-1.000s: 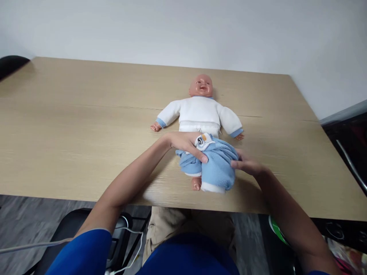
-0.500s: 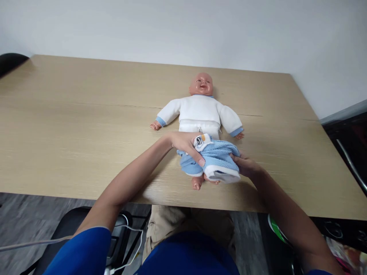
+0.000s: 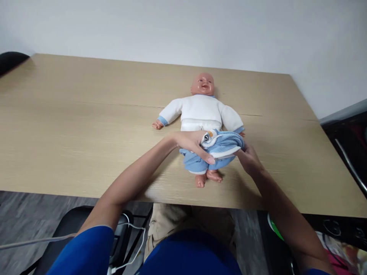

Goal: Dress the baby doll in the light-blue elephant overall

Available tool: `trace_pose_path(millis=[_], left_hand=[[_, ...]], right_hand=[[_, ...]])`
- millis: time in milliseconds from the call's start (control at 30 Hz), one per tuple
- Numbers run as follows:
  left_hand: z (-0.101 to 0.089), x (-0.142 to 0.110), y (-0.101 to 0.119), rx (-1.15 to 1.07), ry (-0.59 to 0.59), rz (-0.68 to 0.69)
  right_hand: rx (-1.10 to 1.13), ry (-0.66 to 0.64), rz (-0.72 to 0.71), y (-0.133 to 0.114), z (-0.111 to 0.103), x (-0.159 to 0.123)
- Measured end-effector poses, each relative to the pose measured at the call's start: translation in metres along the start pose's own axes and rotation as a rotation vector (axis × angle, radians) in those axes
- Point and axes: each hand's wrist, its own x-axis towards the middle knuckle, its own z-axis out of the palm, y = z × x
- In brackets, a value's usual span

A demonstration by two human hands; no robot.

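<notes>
A baby doll (image 3: 202,107) in a white top lies on its back on the wooden table (image 3: 86,126), head towards the wall. Light blue trousers (image 3: 218,151) are bunched around its hips and thighs, and both bare feet stick out below them. My left hand (image 3: 192,144) grips the trousers at the doll's waist, fingers wrapped over the fabric. My right hand (image 3: 249,157) pinches the bunched trouser leg on the doll's other side.
The table's near edge runs just above my lap. A black chair (image 3: 11,61) shows at the far left. Dark furniture (image 3: 346,133) stands at the right beside the table. A white cable (image 3: 126,244) hangs by a black seat below.
The blue trouser leg has been pulled up the doll's leg towards its waist, baring the second foot. My right hand moved up and away from me with the fabric.
</notes>
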Motion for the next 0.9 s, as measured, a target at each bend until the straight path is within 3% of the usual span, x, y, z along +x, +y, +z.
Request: trace_pose_path(millis=[100,200,300,400,500,567,633,700,900], left_hand=[[0.006,0.005,0.005,0.097,0.100,0.047],[0.009,0.007,0.007,0.173,0.094,0.029],[0.013,0.006,0.009,0.305,0.039,-0.040],[0.023,0.006,0.013,0.569,0.084,-0.181],[0.034,0.007,0.016,0.804,0.129,-0.360],[0.041,0.008,0.017,0.886,0.138,-0.415],[0.046,0.010,0.017,0.920,0.136,-0.427],[0.050,0.011,0.019,0.925,0.126,-0.442],[0.052,0.009,0.015,0.893,0.119,-0.481]], right_hand=[[-0.054,0.098,0.012,-0.013,0.014,-0.028],[-0.128,0.140,0.115,-0.026,0.036,-0.074],[-0.196,0.233,0.159,-0.028,0.060,-0.116],[-0.350,0.330,0.169,-0.020,0.076,-0.139],[-0.600,0.425,0.153,-0.010,0.083,-0.148],[-0.699,0.488,0.052,-0.005,0.087,-0.149],[-0.723,0.536,-0.058,0.001,0.090,-0.149],[-0.687,0.554,-0.081,0.007,0.092,-0.148],[-0.281,0.486,0.212,0.025,0.093,-0.147]])
